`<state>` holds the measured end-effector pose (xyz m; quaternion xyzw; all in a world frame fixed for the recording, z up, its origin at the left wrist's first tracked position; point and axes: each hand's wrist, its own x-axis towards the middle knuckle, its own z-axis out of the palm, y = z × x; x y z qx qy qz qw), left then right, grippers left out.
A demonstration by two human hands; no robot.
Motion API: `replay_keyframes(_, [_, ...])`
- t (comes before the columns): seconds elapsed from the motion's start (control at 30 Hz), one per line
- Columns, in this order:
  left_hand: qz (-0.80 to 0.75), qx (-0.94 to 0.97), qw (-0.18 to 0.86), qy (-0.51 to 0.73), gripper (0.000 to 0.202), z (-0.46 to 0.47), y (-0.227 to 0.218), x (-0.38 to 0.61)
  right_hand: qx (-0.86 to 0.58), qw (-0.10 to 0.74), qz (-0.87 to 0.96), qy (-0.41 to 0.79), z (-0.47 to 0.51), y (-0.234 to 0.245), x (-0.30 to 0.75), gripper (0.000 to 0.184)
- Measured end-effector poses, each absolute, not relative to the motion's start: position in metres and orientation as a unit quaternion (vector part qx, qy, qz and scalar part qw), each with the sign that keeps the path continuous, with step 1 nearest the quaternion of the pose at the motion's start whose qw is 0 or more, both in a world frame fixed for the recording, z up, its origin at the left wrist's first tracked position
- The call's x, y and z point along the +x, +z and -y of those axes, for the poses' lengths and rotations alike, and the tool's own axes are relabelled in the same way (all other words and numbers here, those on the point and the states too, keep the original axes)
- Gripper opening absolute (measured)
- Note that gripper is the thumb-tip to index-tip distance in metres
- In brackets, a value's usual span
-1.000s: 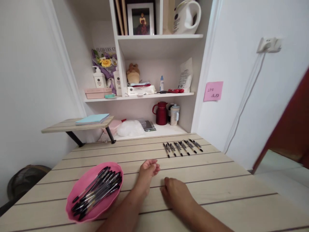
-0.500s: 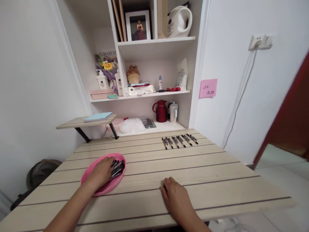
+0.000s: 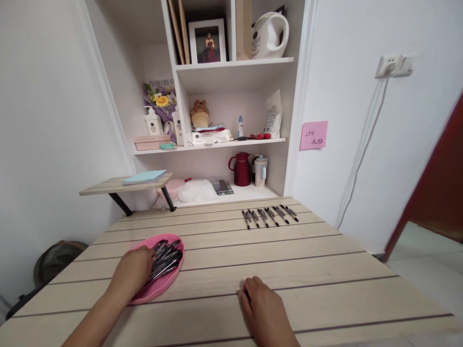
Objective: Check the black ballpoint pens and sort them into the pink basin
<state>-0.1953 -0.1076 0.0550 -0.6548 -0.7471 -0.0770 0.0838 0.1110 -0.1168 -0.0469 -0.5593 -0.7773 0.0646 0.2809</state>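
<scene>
A pink tray (image 3: 170, 285) on the left of the table holds a pile of black pens (image 3: 167, 259). Over the tray's left side reaches my left hand (image 3: 134, 271), its fingers curled down at the left ends of the pens. The fingertips are hidden, so what they grip cannot be made out. My right hand (image 3: 265, 308) rests on the table near its front edge, fingers loosely curled in, with no object showing. Farther back on the right, several pens (image 3: 269, 217) lie side by side in a slanting row, apart from both hands.
The slatted wooden table (image 3: 217, 265) meets a white shelf unit (image 3: 231, 72) at the back. A small raised stand (image 3: 104, 187) with blue paper (image 3: 144, 177) occupies the back left. A red jug (image 3: 241, 168) and a cup (image 3: 260, 170) stand on the lowest shelf.
My left hand has drawn back left across the tray, uncovering more of the pens. My right hand keeps its place on the table. The view has tipped slightly.
</scene>
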Motion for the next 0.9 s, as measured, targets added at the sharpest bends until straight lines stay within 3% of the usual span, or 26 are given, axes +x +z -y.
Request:
replay_keyframes(0.07, [0.732,-0.648,0.06,-0.203,0.021,0.112,0.056,-0.176,-0.556,0.315,0.76,0.121,0.113,-0.046,0.111,0.02])
replay_keyframes(0.1, [0.722,-0.638,-0.004,-0.268,0.018,0.114,0.054,-0.161,-0.549,0.341,0.744,0.168,0.11,-0.044,0.111,0.023])
replay_keyframes(0.2, [0.635,-0.577,-0.339,-0.385,0.014,0.116,0.035,-0.104,-0.49,0.439,0.655,0.372,0.095,-0.033,0.105,0.033])
replay_keyframes(0.3, [0.558,-0.503,-0.508,-0.422,0.015,0.11,0.009,-0.05,-0.409,0.541,0.525,0.514,0.077,-0.015,0.097,0.044])
replay_keyframes(0.47, [0.47,-0.465,-0.581,-0.474,0.034,0.093,-0.016,-0.015,-0.385,0.596,0.387,0.589,0.048,0.0,0.085,0.049])
replay_keyframes(0.9, [0.496,-0.418,-0.604,-0.462,0.025,0.053,-0.031,0.001,-0.385,0.568,0.319,0.653,0.013,-0.027,0.078,0.034])
